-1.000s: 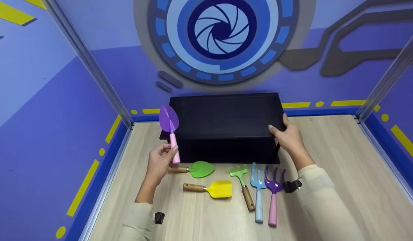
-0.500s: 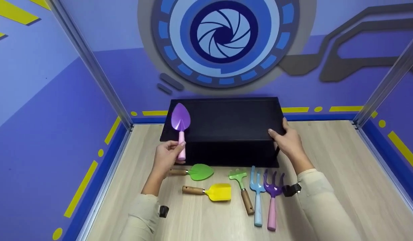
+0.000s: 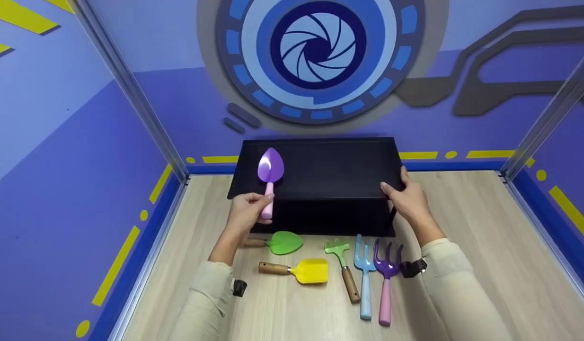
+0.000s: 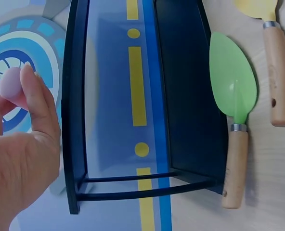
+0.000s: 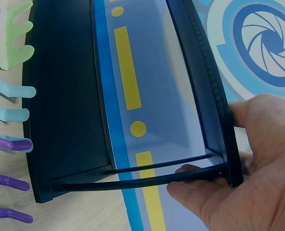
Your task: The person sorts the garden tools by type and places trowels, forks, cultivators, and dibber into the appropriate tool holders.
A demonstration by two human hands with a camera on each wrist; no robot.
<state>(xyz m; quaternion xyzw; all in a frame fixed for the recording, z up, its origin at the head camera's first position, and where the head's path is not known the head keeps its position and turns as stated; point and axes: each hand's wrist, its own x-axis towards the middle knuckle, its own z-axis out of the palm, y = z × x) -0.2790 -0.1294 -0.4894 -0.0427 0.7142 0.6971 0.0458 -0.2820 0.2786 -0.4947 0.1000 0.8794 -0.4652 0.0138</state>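
Trowel shifted right, inward from left edge of shelf; likely light, stiff. Left hand pinches handle, best hold; right hand grips shelf.

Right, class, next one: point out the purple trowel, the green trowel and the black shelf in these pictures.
Purple trowel [image 3: 270,171]: head view, on its blade.
Green trowel [image 4: 236,96]: left wrist view, on its blade.
Black shelf [image 3: 326,173]: head view, on its top board.

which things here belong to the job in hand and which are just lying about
In use, it seems: purple trowel in left hand; black rack gripped by right hand.

Lying untouched: green trowel, yellow shovel, green rake, blue fork, purple fork.
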